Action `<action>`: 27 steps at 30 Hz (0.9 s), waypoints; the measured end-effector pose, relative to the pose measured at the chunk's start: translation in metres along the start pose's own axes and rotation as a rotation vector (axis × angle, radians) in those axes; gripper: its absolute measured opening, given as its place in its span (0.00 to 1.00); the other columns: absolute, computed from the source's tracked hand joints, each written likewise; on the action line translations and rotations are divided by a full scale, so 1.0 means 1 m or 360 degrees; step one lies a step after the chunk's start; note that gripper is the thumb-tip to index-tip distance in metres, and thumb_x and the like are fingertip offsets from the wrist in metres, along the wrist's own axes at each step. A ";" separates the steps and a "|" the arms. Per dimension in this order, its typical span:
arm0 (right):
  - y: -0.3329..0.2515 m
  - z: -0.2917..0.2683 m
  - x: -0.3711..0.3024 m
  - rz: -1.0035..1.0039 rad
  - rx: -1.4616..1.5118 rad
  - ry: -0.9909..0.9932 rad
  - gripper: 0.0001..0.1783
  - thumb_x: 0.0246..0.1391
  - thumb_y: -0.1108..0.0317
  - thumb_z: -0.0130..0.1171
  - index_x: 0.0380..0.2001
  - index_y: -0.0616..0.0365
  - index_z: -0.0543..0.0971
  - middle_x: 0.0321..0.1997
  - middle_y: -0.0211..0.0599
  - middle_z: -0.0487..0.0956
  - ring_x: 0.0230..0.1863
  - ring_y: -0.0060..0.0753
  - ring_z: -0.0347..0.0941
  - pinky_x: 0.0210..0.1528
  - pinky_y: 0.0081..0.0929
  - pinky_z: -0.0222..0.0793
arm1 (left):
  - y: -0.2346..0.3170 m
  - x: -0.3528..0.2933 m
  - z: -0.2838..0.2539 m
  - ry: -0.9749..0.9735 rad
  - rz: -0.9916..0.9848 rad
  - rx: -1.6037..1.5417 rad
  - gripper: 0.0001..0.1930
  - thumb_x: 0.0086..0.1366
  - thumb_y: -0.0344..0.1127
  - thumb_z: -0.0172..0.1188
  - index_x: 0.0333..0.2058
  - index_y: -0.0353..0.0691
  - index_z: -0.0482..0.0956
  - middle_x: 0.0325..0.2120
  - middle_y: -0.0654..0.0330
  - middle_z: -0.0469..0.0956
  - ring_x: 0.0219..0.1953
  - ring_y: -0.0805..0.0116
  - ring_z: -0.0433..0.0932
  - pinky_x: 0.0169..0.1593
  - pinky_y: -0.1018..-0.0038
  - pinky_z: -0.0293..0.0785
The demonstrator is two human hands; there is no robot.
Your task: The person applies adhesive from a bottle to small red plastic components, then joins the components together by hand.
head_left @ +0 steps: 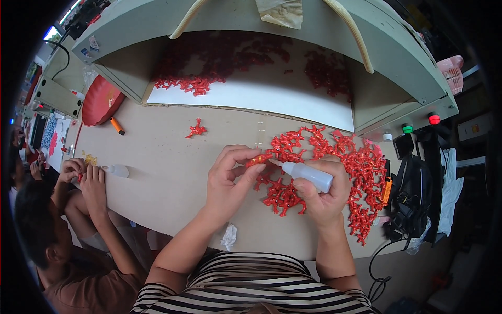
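Observation:
Between the thumb and fingers of my left hand (pixel 232 180) is a small red plastic figure (pixel 257 160) with some yellow on it. My right hand (pixel 329 191) grips a translucent squeeze bottle (pixel 309 176), tilted so that its narrow tip points left at the figure. Whether the tip touches the figure is too small to tell. Just beyond and right of my hands, a heap of similar red figures (pixel 361 167) spreads over the tan table (pixel 167 172). One lone red figure (pixel 197 129) lies farther off, left of my hands.
Ahead stands a grey cabinet (pixel 384 63) with many red parts on its white floor. A red bowl (pixel 100 102) and an orange marker (pixel 117 126) lie far left. At left, a co-worker's hands (pixel 89 178) are near another bottle (pixel 119 170). Crumpled tissue (pixel 229 236) lies close to me; a black bag (pixel 410 193) is right.

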State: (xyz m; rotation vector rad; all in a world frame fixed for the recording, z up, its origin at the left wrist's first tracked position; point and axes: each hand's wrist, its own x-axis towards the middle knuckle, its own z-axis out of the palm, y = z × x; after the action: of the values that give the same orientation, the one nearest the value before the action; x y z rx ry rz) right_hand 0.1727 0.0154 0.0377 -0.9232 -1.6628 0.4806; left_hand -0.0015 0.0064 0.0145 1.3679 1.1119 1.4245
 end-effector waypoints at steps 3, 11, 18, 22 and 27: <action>-0.001 -0.001 0.001 -0.0020 -0.0036 -0.0004 0.21 0.32 0.65 0.71 0.29 0.61 0.73 0.25 0.36 0.75 0.23 0.30 0.69 0.25 0.22 0.65 | -0.001 0.000 0.000 0.0028 0.0016 -0.0020 0.11 0.55 0.23 0.56 0.38 0.34 0.72 0.38 0.58 0.67 0.38 0.72 0.73 0.38 0.78 0.77; -0.003 0.001 0.004 -0.0105 -0.0120 -0.0046 0.20 0.31 0.66 0.71 0.28 0.61 0.74 0.24 0.36 0.74 0.22 0.30 0.67 0.23 0.23 0.62 | -0.003 0.000 0.001 0.0043 -0.0018 -0.0048 0.11 0.54 0.22 0.56 0.38 0.34 0.72 0.38 0.58 0.66 0.38 0.72 0.73 0.39 0.77 0.77; -0.001 -0.005 0.000 0.0346 0.0379 0.0181 0.18 0.37 0.70 0.68 0.31 0.60 0.70 0.28 0.35 0.74 0.26 0.22 0.68 0.26 0.18 0.65 | 0.000 0.002 -0.001 0.0025 -0.0008 -0.0123 0.11 0.55 0.22 0.55 0.38 0.33 0.71 0.38 0.59 0.66 0.38 0.73 0.72 0.39 0.79 0.75; 0.003 -0.010 0.015 0.0802 0.0564 0.0129 0.15 0.43 0.77 0.61 0.33 0.59 0.66 0.32 0.33 0.72 0.33 0.18 0.69 0.33 0.16 0.66 | 0.001 0.000 -0.006 0.0047 -0.0225 -0.0342 0.10 0.57 0.23 0.54 0.39 0.32 0.71 0.38 0.60 0.68 0.38 0.75 0.72 0.39 0.80 0.73; 0.036 -0.005 0.038 0.0829 0.0448 0.0086 0.13 0.47 0.75 0.57 0.34 0.60 0.65 0.30 0.32 0.72 0.30 0.18 0.69 0.31 0.17 0.67 | 0.001 -0.003 -0.010 0.0049 -0.0229 -0.0502 0.11 0.57 0.22 0.54 0.40 0.33 0.71 0.38 0.60 0.69 0.39 0.76 0.72 0.40 0.80 0.71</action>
State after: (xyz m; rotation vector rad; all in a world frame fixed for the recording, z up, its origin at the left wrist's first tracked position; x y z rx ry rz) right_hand 0.1860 0.0665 0.0369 -1.1421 -1.2529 1.0041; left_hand -0.0113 0.0031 0.0149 1.0268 0.9378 1.4480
